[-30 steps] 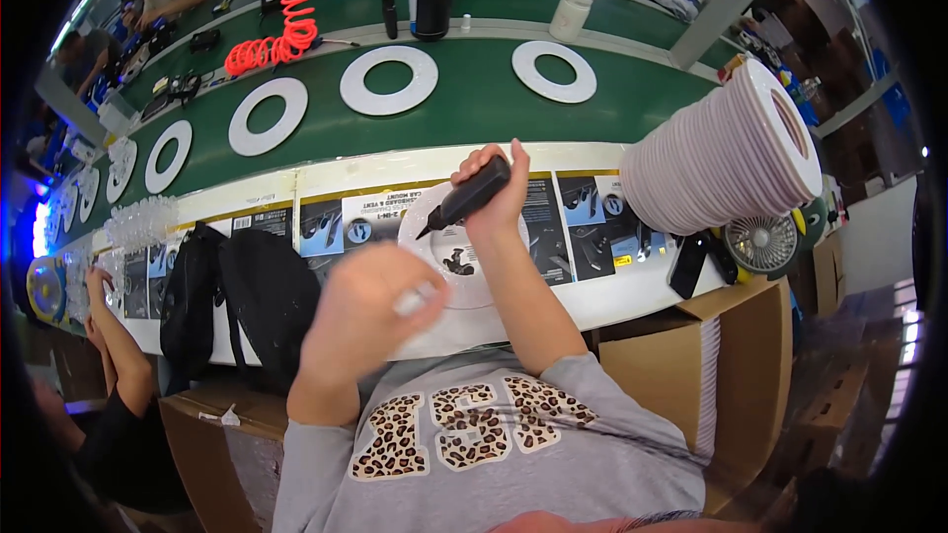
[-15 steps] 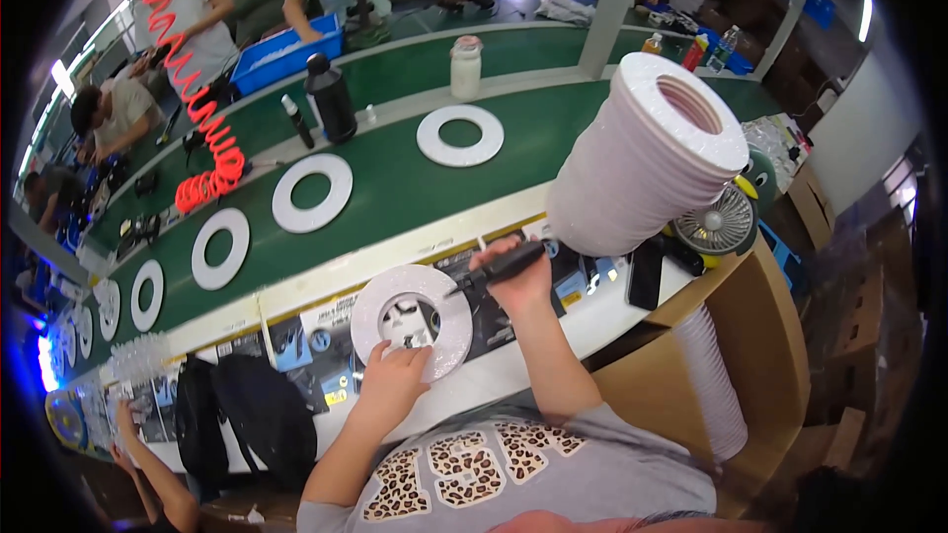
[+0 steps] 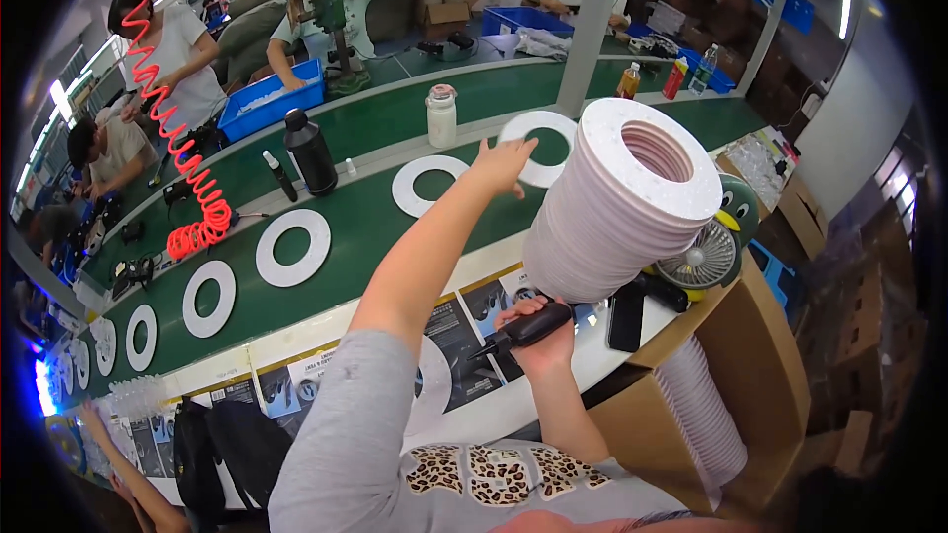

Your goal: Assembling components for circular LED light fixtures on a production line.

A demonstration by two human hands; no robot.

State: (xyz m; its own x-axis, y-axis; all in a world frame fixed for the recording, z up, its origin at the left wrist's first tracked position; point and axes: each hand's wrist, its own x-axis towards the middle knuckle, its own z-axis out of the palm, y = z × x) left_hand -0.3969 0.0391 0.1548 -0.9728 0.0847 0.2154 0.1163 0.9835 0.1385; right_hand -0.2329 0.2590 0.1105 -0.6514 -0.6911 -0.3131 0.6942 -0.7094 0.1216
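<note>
My left hand (image 3: 502, 166) reaches far out over the green belt, fingers spread. Its fingertips overlap the near left part of a flat white ring (image 3: 559, 174); whether they touch it I cannot tell. My right hand (image 3: 549, 345) is closed around a black screwdriver (image 3: 538, 327) with a thick handle, its thin tip pointing left. Another white ring (image 3: 434, 385) lies on the worktop left of that tip, mostly hidden by my left arm and sleeve. A tall, leaning stack of white rings (image 3: 617, 222) stands just beyond my right hand.
Several more rings (image 3: 293, 283) lie along the belt (image 3: 365, 227). A white-capped jar (image 3: 441, 118) and black bottle (image 3: 310, 153) stand behind them. Right of the stack are a phone (image 3: 625, 317) and small fan (image 3: 699, 255). A carton (image 3: 632, 415) holds more rings. Co-workers sit across.
My left hand has left the ring on the worktop and swung forward over the belt. A ring now lies under it where bare belt showed before. My right hand still grips the screwdriver.
</note>
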